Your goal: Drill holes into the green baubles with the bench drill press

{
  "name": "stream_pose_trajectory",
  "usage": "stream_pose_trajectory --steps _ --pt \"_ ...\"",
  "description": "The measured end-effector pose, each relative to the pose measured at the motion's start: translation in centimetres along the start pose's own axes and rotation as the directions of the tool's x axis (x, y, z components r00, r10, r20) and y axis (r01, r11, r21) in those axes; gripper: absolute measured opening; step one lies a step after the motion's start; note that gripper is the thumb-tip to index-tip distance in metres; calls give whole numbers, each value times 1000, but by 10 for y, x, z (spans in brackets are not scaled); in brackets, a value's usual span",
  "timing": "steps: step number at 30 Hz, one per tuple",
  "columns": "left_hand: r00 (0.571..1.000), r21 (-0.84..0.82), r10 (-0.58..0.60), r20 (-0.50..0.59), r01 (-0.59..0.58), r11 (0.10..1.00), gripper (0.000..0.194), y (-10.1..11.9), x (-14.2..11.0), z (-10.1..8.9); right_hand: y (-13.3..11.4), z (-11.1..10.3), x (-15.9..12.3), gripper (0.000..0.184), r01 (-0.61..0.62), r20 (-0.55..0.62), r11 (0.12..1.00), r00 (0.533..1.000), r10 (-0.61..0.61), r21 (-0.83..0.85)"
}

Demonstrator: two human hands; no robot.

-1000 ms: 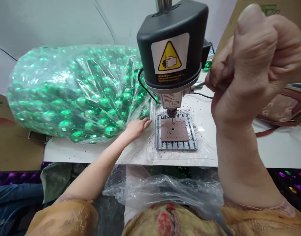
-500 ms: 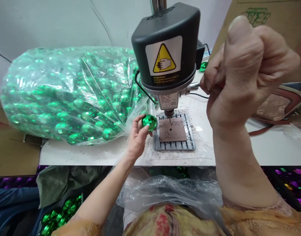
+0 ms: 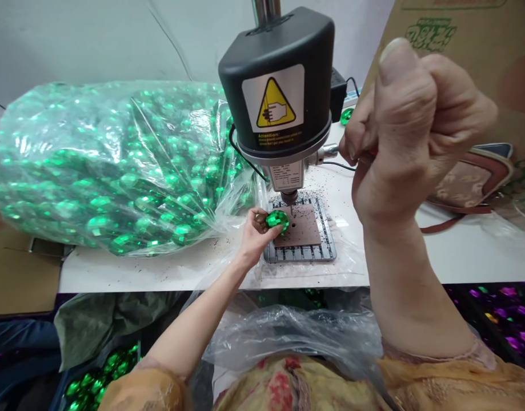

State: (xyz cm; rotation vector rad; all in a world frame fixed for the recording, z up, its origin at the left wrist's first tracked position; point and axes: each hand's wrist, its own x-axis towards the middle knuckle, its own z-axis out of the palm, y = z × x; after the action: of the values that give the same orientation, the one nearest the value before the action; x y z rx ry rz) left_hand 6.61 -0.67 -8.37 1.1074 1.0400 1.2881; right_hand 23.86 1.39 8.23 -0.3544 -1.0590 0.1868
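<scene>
the right hand (image 3: 412,134) is clenched around the lever (image 3: 331,150) at three o'clock of the drill press (image 3: 275,74); the left hand (image 3: 255,235) grasps a green ball (image 3: 277,220). a clear bag (image 3: 108,165) of similar balls (image 3: 183,233) lies at nine o'clock of the press. at six o'clock sits the slotted base (image 3: 329,245), bearing a brown board (image 3: 307,233). the held ball is at nine o'clock of the board's hole (image 3: 293,225); whether ball and board touch, i cannot tell.
</scene>
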Motion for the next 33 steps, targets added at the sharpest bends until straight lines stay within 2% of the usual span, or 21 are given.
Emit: stream_pose_trajectory --steps 4,10,16,21,24,30,33 --pt "995 9 54 81 -55 998 60 -14 13 0 2 -1 0 58 26 2 1000 1000 -26 2" --pt "988 39 81 133 -87 995 61 -22 24 -2 3 -1 0 60 35 -4 999 999 -35 0" --pt "974 228 123 192 -166 959 64 -25 31 -4 1 0 -1 59 28 -9 999 1000 -28 -30" --pt "945 361 167 280 -265 894 57 -23 25 0 0 -1 -2 57 14 -4 1000 1000 -14 8" --pt "940 383 194 280 -295 875 57 -21 17 6 -1 -1 -3 57 6 -14 1000 1000 -6 4" --pt "946 319 181 268 -264 910 52 -20 10 15 2 -1 -2 60 23 1 1000 1000 -23 -17" --pt "949 313 163 272 -247 917 51 -20 10 15 3 2 -1 60 59 -21 998 998 -59 26"
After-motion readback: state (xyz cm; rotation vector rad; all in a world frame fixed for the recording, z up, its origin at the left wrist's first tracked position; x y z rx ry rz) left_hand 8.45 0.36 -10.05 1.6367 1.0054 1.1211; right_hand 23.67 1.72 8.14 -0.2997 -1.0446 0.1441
